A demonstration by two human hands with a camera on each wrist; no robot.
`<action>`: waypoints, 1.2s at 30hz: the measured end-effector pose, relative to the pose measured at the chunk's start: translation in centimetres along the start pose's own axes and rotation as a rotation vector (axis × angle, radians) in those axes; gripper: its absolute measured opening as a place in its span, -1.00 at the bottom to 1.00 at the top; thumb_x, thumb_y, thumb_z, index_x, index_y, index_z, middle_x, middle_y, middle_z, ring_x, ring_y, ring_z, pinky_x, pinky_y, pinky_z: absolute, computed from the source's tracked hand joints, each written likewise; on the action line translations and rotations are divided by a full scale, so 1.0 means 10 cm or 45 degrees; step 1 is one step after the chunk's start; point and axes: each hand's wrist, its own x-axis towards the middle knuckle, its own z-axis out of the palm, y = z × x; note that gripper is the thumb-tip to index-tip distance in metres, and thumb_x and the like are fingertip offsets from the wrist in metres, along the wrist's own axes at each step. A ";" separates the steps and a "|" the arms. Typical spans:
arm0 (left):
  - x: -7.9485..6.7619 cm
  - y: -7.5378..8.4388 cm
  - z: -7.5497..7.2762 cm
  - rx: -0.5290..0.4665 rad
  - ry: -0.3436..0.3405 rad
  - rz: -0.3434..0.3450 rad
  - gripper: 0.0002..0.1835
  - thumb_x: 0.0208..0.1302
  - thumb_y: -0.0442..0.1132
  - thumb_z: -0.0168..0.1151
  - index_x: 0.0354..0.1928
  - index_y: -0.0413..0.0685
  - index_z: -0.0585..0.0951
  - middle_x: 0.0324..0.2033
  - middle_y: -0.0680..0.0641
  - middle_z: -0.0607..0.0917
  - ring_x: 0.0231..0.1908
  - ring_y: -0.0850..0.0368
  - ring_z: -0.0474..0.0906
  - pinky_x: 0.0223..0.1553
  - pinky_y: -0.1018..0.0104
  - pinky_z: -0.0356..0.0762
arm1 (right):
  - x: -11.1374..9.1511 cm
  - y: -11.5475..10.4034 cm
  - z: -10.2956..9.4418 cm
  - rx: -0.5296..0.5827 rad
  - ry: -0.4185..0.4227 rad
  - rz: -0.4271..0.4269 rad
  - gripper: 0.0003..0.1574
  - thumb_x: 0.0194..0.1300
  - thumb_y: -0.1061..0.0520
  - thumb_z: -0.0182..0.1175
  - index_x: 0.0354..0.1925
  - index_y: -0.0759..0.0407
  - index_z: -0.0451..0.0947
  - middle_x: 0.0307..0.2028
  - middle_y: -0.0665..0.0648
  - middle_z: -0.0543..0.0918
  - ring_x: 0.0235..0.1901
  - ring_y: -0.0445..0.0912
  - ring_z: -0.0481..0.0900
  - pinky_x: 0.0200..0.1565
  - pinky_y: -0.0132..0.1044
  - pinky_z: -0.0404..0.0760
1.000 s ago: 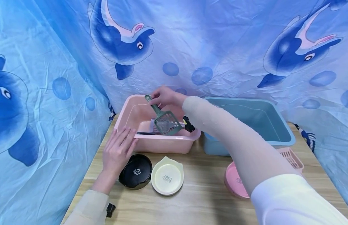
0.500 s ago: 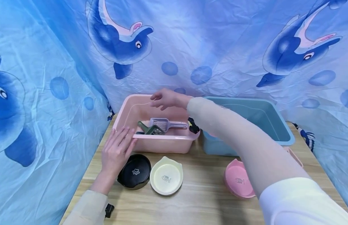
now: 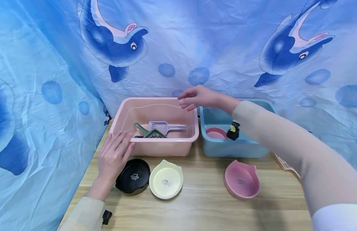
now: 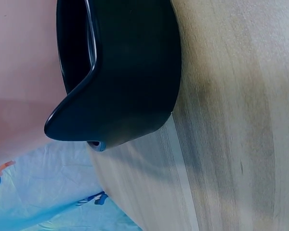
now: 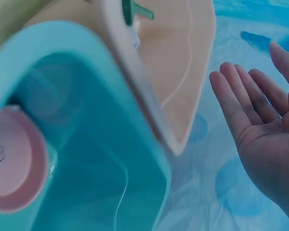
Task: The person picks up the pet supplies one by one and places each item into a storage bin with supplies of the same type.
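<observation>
My left hand (image 3: 113,157) rests with extended fingers on the front left rim of the pink bin (image 3: 161,149). Inside that bin lie a green litter scoop (image 3: 151,132) and a lavender litter scoop (image 3: 166,127), with a dark item partly hidden by the front rim. Above the bin's back right corner my right hand (image 3: 202,96) hangs in the air, fingers relaxed, holding nothing. The right wrist view shows its bare palm (image 5: 267,130). Under the right forearm stands the blue bin (image 3: 233,150), with a pink bowl (image 3: 216,132) in it.
On the wooden table in front are a black bowl (image 3: 134,177), a cream cat-eared bowl (image 3: 166,181) and a pink cat-eared bowl (image 3: 242,180). A pale pink scoop (image 3: 283,163) lies right of the blue bin, partly behind the sleeve. A dolphin-print curtain (image 3: 224,48) hangs behind.
The right hand let go of the green litter scoop, which dropped into the pink bin. That hand then moved right, towards the blue bin. The left hand stays on the rim.
</observation>
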 end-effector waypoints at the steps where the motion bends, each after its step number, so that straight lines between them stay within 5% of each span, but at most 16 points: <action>1: 0.00 0.00 0.00 0.002 0.002 0.000 -0.58 0.57 0.01 0.26 0.20 -0.15 0.77 0.07 -0.28 0.80 0.10 -0.34 0.74 0.27 -0.39 0.56 | -0.09 0.01 -0.04 -0.015 -0.002 0.000 -0.48 0.59 0.10 0.26 0.39 0.25 0.55 0.18 0.28 0.73 0.15 0.10 0.74 0.16 0.01 0.76; 15: 0.00 -0.03 0.00 -0.010 0.001 -0.005 -0.57 0.58 0.02 0.25 0.19 -0.16 0.77 0.08 -0.29 0.79 0.11 -0.35 0.74 0.27 -0.40 0.55 | -1.46 0.25 -0.47 -0.033 0.109 0.056 -0.47 0.63 0.11 0.21 0.42 0.32 0.50 0.25 0.29 0.70 0.14 -0.01 0.77 0.16 -0.17 0.75; 25: 0.02 -0.01 0.03 0.012 0.006 0.011 -0.56 0.59 0.03 0.22 0.17 -0.18 0.78 0.07 -0.29 0.80 0.09 -0.35 0.74 0.25 -0.38 0.58 | -2.49 0.58 -0.65 -0.081 0.227 0.004 -0.53 0.69 0.24 0.04 0.44 0.34 0.45 0.17 0.01 0.77 0.10 -0.08 0.79 0.12 -0.24 0.77; 36: 0.03 0.02 0.02 0.019 -0.022 -0.017 -0.57 0.58 0.01 0.23 0.18 -0.17 0.77 0.07 -0.28 0.79 0.09 -0.33 0.74 0.28 -0.37 0.56 | -3.28 1.21 -0.76 -0.177 0.495 0.270 -0.51 0.71 0.17 0.04 0.48 0.21 0.44 0.14 -0.23 0.75 0.06 -0.28 0.76 -0.02 -0.43 0.75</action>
